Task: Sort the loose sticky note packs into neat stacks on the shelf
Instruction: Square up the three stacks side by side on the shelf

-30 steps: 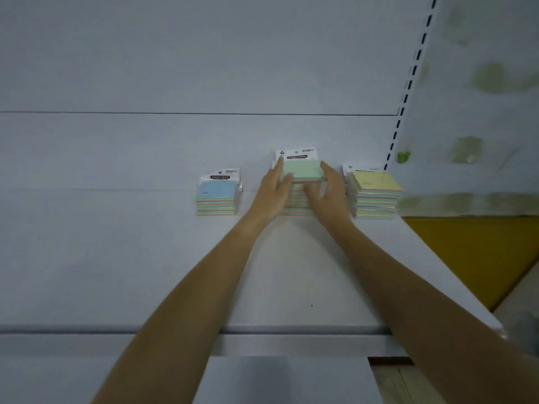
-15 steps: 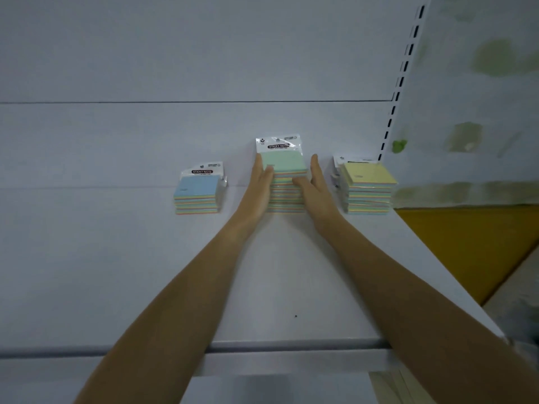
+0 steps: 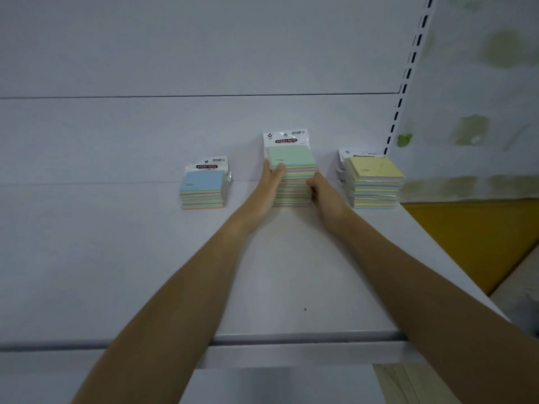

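Note:
Three stacks of sticky note packs stand at the back of the white shelf (image 3: 116, 272). The tall middle stack (image 3: 291, 170), green on top, is gripped between both hands. My left hand (image 3: 267, 189) presses its left side, thumb on the top pack. My right hand (image 3: 325, 196) holds its right side lower down. A short blue-topped stack (image 3: 202, 186) stands to the left, apart from my hands. A yellow-topped stack (image 3: 374, 179) stands to the right.
The shelf's back panel (image 3: 204, 53) rises behind the stacks. A slotted upright (image 3: 408, 74) marks the shelf's right end. Beyond it are a stained wall (image 3: 481, 97) and a yellow panel (image 3: 472, 237). The shelf's front lip (image 3: 291, 348) runs under my forearms.
My hands shifted on the middle stack: the left thumb now rests on the top pack and the right hand sits lower on the side. The stack looks straighter.

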`<state>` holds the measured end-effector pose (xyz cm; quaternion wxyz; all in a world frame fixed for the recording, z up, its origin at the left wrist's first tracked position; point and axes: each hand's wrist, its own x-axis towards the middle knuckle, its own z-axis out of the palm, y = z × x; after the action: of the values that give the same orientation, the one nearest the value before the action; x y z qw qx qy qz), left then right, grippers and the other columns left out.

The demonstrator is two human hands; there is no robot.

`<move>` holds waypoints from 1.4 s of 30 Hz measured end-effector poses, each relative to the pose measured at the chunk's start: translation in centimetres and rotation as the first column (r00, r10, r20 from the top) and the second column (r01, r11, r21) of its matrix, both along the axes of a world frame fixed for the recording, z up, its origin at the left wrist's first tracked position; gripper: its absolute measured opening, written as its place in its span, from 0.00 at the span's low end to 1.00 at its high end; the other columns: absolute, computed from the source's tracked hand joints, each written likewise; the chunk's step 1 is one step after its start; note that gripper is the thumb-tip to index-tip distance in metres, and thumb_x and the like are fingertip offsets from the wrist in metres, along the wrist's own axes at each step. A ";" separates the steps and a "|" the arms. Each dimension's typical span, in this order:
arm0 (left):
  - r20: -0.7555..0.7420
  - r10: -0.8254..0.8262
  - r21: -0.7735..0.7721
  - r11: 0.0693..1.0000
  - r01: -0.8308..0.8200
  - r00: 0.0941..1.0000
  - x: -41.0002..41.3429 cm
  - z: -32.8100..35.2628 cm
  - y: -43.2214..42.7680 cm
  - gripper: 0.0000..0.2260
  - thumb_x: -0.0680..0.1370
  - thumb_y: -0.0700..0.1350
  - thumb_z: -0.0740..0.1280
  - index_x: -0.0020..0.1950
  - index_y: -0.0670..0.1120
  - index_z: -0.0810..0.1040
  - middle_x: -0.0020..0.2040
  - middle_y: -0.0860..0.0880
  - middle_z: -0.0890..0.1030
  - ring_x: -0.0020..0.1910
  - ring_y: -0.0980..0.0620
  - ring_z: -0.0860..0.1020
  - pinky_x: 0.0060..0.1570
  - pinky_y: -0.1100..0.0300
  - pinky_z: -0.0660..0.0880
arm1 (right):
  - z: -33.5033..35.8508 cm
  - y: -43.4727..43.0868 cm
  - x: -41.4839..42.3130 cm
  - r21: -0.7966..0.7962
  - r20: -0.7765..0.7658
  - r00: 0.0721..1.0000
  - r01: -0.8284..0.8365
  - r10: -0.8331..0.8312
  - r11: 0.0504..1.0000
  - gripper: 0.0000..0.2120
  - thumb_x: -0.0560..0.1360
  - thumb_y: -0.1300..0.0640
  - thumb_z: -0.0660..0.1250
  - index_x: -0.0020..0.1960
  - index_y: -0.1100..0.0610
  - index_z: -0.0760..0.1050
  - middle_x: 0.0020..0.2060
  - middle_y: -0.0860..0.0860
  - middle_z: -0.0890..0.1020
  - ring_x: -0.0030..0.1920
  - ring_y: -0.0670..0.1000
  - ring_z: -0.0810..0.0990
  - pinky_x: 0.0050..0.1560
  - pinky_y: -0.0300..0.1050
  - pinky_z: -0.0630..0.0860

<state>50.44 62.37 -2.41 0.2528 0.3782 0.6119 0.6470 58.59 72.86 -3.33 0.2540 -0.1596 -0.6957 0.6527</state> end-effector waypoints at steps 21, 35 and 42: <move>-0.410 0.156 -0.212 0.942 -0.261 0.899 -0.8 -1.5 -0.7 0.29 0.69 0.46 0.67 0.67 0.39 0.66 0.65 0.42 0.76 0.64 0.44 0.75 0.63 0.49 0.73 | 0.0 -0.8 0.9 0.475 0.145 0.952 0.173 -0.270 0.863 0.36 0.73 0.64 0.65 0.74 0.61 0.50 0.70 0.56 0.68 0.71 0.54 0.66 0.63 0.41 0.65; -0.405 0.378 0.045 0.918 -0.395 0.832 -0.3 -0.6 -0.1 0.17 0.79 0.51 0.55 0.58 0.45 0.78 0.45 0.48 0.82 0.42 0.54 0.75 0.42 0.65 0.70 | 0.7 -1.5 1.0 0.456 -0.079 0.941 0.327 -0.328 0.828 0.15 0.79 0.59 0.56 0.64 0.57 0.72 0.46 0.49 0.78 0.45 0.45 0.75 0.40 0.23 0.67; -0.370 0.455 0.049 0.880 -0.472 0.810 -0.5 -0.4 0.4 0.13 0.80 0.47 0.59 0.47 0.41 0.80 0.44 0.36 0.82 0.28 0.62 0.70 0.32 0.67 0.66 | 1.0 -1.2 0.1 0.217 -0.110 0.916 0.401 -0.386 0.890 0.13 0.78 0.58 0.58 0.51 0.64 0.79 0.47 0.64 0.83 0.43 0.47 0.72 0.48 0.44 0.70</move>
<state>49.94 62.81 -2.84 -0.0241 0.3270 0.7366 0.5916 58.68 71.65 -2.32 0.4200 -0.2453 -0.7128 0.5053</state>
